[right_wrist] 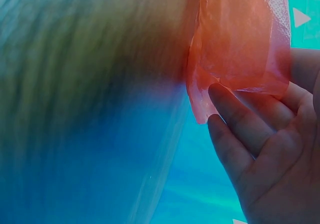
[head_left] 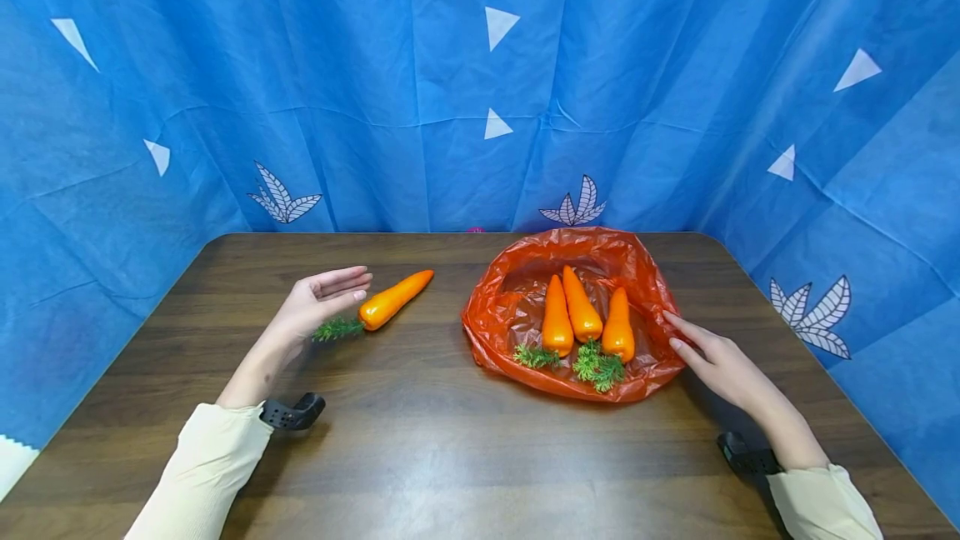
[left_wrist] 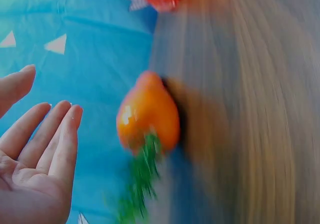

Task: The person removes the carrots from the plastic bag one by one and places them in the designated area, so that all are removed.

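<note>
My left hand (head_left: 318,300) hovers with straight fingers at the left of a loose orange carrot (head_left: 393,300) with a green leafy top. In the left wrist view that carrot (left_wrist: 149,116) is beside the open palm, apart from the fingers. A red plastic bag (head_left: 487,340) lies spread open on the right, its rim rolled outward. Three carrots (head_left: 557,319) with green tops lie inside it. My right hand (head_left: 720,365) is at the bag's right side with fingers extended, fingertips right at the rim. In the right wrist view the bag's edge (right_wrist: 240,58) overlaps some of these fingers.
A brown wooden table (head_left: 420,448) carries everything. Blue curtain cloth (head_left: 420,65) with white triangles and leaf prints hangs behind and along both sides. Each wrist wears a black band (head_left: 292,412).
</note>
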Action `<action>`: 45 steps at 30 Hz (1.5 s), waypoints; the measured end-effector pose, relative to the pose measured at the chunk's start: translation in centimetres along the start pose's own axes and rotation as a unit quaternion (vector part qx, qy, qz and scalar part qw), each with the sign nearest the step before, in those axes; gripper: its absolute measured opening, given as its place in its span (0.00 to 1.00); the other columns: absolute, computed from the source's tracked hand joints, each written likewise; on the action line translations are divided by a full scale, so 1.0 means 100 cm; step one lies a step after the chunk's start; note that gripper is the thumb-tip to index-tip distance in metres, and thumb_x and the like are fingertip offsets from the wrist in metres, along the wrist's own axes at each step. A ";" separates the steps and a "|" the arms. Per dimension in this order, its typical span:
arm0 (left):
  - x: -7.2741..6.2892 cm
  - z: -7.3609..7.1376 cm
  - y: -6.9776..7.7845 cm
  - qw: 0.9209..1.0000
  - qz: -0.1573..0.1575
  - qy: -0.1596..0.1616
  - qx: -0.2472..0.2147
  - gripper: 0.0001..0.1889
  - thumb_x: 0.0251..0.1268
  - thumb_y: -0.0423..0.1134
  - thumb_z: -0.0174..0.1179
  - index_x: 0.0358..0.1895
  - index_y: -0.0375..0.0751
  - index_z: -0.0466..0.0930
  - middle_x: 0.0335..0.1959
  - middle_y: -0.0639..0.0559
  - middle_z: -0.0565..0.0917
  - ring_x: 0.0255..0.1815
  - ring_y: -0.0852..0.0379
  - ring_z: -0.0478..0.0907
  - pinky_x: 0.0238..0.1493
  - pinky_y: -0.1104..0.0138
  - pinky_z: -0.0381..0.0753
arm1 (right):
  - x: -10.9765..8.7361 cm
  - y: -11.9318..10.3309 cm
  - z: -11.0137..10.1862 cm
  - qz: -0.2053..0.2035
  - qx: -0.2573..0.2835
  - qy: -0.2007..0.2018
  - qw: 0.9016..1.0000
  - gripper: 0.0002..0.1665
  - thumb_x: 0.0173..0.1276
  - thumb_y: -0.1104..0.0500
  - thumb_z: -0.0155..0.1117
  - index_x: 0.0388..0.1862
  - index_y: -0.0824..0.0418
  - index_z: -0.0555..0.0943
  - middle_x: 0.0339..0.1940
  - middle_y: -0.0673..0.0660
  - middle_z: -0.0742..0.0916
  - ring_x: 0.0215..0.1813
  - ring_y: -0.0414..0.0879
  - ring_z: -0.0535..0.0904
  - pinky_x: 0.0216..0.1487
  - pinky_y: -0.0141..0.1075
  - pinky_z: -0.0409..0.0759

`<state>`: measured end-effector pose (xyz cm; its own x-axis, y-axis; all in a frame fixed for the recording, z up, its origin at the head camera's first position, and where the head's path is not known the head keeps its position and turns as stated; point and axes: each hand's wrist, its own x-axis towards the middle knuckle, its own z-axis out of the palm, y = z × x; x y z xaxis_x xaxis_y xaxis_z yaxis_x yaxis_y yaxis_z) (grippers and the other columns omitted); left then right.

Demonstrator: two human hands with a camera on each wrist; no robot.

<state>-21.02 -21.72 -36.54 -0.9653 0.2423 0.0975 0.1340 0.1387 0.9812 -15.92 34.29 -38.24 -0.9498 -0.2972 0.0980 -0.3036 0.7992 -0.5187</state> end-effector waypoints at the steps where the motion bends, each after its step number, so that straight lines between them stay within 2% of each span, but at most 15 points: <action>1: 0.001 0.005 0.002 1.000 0.003 -0.003 -0.002 0.28 0.64 0.38 0.60 0.64 0.27 0.65 0.59 0.35 0.72 0.59 0.49 0.71 0.51 0.70 0.73 | 0.000 0.000 0.000 0.000 0.000 0.000 1.000 0.31 0.73 0.55 0.51 0.69 0.69 0.61 0.62 0.74 0.70 0.60 0.69 0.66 0.54 0.61 0.66; 5: 0.008 0.027 0.012 0.999 0.015 -0.021 -0.020 0.27 0.64 0.37 0.60 0.63 0.28 0.66 0.60 0.35 0.72 0.60 0.44 0.69 0.52 0.70 0.73 | 0.000 0.000 0.000 0.001 -0.002 0.000 1.000 0.31 0.74 0.55 0.51 0.69 0.69 0.60 0.62 0.74 0.70 0.60 0.70 0.66 0.54 0.62 0.66; 11: 0.018 0.062 0.021 0.996 0.040 -0.057 -0.051 0.25 0.63 0.31 0.60 0.62 0.27 0.68 0.58 0.36 0.74 0.57 0.47 0.73 0.53 0.66 0.73 | 0.000 0.000 0.001 -0.010 -0.008 0.008 1.000 0.30 0.73 0.56 0.51 0.69 0.70 0.61 0.61 0.75 0.70 0.60 0.70 0.66 0.54 0.61 0.65; 15: 0.022 0.077 0.024 0.996 0.046 -0.063 -0.052 0.23 0.62 0.31 0.60 0.61 0.28 0.70 0.56 0.38 0.76 0.55 0.49 0.75 0.53 0.64 0.74 | 0.000 0.000 0.001 -0.011 -0.008 0.007 1.000 0.30 0.74 0.56 0.51 0.69 0.70 0.61 0.62 0.75 0.70 0.60 0.69 0.66 0.55 0.61 0.65; 20: 0.026 0.093 0.026 0.995 0.045 -0.068 -0.061 0.23 0.63 0.31 0.60 0.60 0.28 0.70 0.55 0.39 0.77 0.56 0.46 0.73 0.53 0.64 0.73 | 0.001 0.000 0.000 -0.009 -0.009 0.005 1.000 0.31 0.74 0.55 0.51 0.69 0.69 0.61 0.62 0.75 0.70 0.60 0.69 0.66 0.55 0.61 0.66; 24: 0.031 0.111 0.029 0.990 0.045 -0.103 -0.079 0.23 0.63 0.30 0.59 0.61 0.25 0.69 0.56 0.35 0.75 0.58 0.40 0.71 0.53 0.63 0.73 | 0.001 0.000 0.000 -0.006 -0.011 0.005 1.000 0.31 0.74 0.55 0.51 0.69 0.70 0.61 0.62 0.75 0.70 0.60 0.69 0.66 0.54 0.61 0.66; 29: 0.040 0.140 0.030 0.985 0.048 -0.139 -0.094 0.23 0.63 0.28 0.58 0.61 0.25 0.69 0.57 0.35 0.74 0.58 0.40 0.70 0.53 0.63 0.73 | 0.000 -0.001 0.000 -0.002 -0.006 0.002 1.000 0.31 0.74 0.55 0.51 0.69 0.69 0.61 0.62 0.75 0.69 0.60 0.70 0.66 0.54 0.61 0.65; 36: 0.047 0.179 0.031 0.979 0.042 -0.167 -0.108 0.23 0.63 0.28 0.57 0.61 0.26 0.69 0.57 0.35 0.74 0.55 0.47 0.74 0.52 0.62 0.74 | -0.001 -0.001 0.000 0.000 -0.004 0.003 1.000 0.31 0.74 0.55 0.51 0.69 0.69 0.61 0.62 0.75 0.70 0.60 0.70 0.66 0.54 0.61 0.66; 39: 0.049 0.193 0.029 0.977 0.029 -0.176 -0.119 0.24 0.64 0.28 0.57 0.63 0.27 0.67 0.59 0.36 0.73 0.58 0.45 0.72 0.53 0.63 0.73 | -0.001 -0.001 0.000 -0.001 -0.004 0.005 1.000 0.31 0.74 0.55 0.51 0.69 0.69 0.61 0.62 0.75 0.70 0.60 0.69 0.66 0.54 0.61 0.66; 45: 0.051 0.215 0.021 0.977 0.002 -0.180 -0.115 0.27 0.64 0.32 0.58 0.66 0.33 0.64 0.65 0.38 0.67 0.64 0.43 0.64 0.57 0.65 0.69 | -0.001 -0.001 0.001 -0.003 0.002 0.006 1.000 0.31 0.74 0.56 0.51 0.69 0.70 0.61 0.61 0.75 0.70 0.60 0.69 0.67 0.54 0.60 0.66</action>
<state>-20.86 0.42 -37.52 -0.8182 0.5696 0.0779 0.0443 -0.0726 0.9964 -15.82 34.22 -38.29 -0.9485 -0.2965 0.1112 -0.3097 0.7952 -0.5214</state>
